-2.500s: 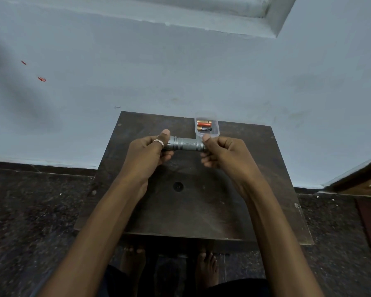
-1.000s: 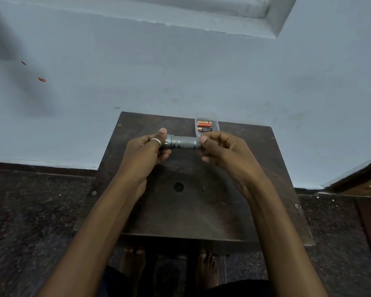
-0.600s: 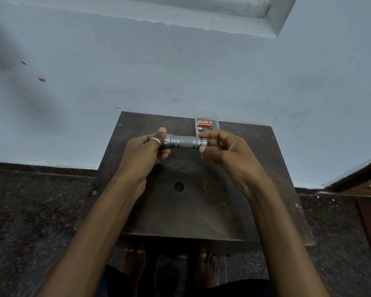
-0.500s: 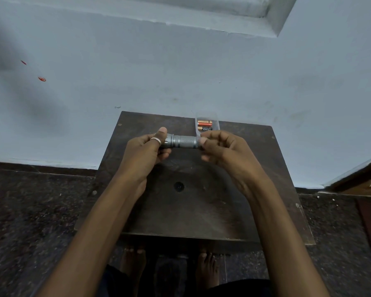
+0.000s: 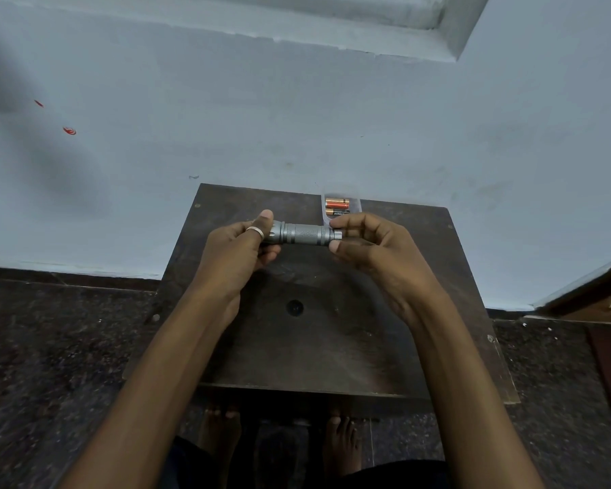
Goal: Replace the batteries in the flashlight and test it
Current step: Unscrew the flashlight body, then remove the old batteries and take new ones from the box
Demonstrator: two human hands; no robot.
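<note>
Head view. Flashlight (image 5: 302, 234), grey metal w/ knurled barrel, held horizontal above the dark wooden surface (image 5: 318, 340), between both hands. Left hand (image 5: 239, 247) closed around the wider head end; ring (image 5: 255, 231) on one finger. Right hand (image 5: 369, 247) pinches the narrow tail end w/ thumb and fingertips. Just behind the flashlight, at the far edge of the surface, a clear plastic container (image 5: 357, 205) holds batteries (image 5: 337, 207), copper and black. Bare feet visible on the floor below.
</note>
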